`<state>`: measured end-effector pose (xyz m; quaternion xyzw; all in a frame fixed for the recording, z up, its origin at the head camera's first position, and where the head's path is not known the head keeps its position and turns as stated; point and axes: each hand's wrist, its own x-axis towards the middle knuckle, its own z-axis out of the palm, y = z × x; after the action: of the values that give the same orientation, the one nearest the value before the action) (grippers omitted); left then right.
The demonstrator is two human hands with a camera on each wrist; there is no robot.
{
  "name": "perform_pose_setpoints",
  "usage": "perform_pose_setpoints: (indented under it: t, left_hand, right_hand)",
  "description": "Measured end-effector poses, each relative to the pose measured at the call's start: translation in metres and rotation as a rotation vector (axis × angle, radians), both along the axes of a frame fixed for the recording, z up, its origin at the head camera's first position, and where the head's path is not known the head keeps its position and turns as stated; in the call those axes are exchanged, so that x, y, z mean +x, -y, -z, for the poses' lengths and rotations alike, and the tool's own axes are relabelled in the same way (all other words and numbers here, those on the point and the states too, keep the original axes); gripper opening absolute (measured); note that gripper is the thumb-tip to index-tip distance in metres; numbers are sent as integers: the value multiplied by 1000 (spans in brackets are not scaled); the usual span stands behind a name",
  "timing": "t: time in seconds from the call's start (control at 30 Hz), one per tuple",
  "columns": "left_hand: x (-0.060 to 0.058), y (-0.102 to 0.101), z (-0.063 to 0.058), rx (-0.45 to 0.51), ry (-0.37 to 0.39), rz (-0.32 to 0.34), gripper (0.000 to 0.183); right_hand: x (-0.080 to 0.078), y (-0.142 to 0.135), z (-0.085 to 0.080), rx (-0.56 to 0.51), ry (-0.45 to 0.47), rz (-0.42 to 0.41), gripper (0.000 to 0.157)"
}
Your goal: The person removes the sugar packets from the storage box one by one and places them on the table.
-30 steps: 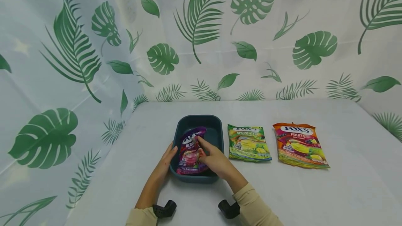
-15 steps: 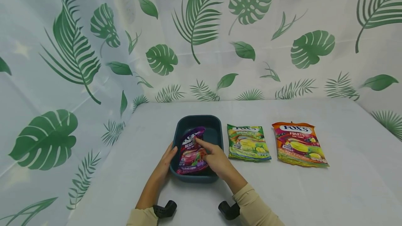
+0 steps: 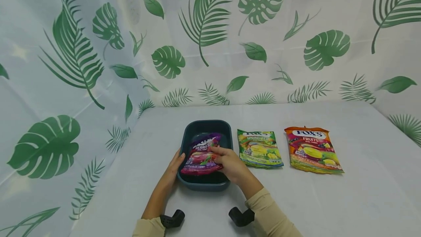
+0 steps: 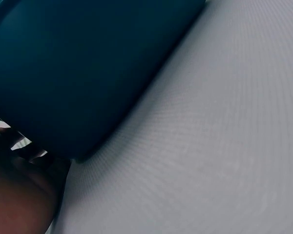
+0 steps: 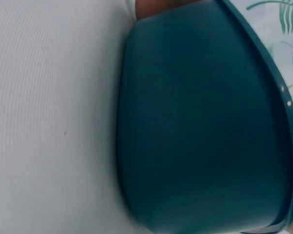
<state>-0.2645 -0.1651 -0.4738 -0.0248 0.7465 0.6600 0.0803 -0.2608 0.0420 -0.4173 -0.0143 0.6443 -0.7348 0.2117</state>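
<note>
In the head view, a purple FOX'S Berries candy bag (image 3: 202,158) lies tilted within a dark teal plastic container (image 3: 205,186). My right hand (image 3: 232,165) pinches the bag's right edge between thumb and fingers, reaching over the container's right wall. Along the outside of the left wall rests my left hand (image 3: 171,169), its thumb at the rim. The left wrist view shows part of that hand (image 4: 24,180) beside the container's outer wall (image 4: 88,73). In the right wrist view the container's wall (image 5: 200,122) fills the middle; the bag is mostly hidden there.
To the right of the container lies a green Springtea candy bag (image 3: 260,149), and farther right an orange and red Fruits candy bag (image 3: 314,151). All stand on a white-covered table (image 3: 296,200). A leaf-printed curtain (image 3: 210,72) rises behind and at the left.
The right hand has shifted its hold to the bag's right edge and turned the bag, its lower end now higher and farther left. The left hand stays at the container wall.
</note>
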Motion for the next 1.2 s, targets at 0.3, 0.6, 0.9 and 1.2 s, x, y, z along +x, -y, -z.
perform_pose_setpoints:
  t: [0.3,0.6,0.9,1.2]
  left_hand:
    - [1,1,0,-16,-7,-4,64]
    - [0,1,1,-21,6,-11,66]
    - [-2,0,2,-14,-1,-3,66]
    - [-1,0,3,-11,-4,-3,65]
  right_hand:
    - [0,0,1,-89,1,13,49]
    - [3,-2,0,-111,-34,5,51]
    - [3,-4,1,-125,-57,-8,52]
    - [2,-4,2,-138,-48,-1,53]
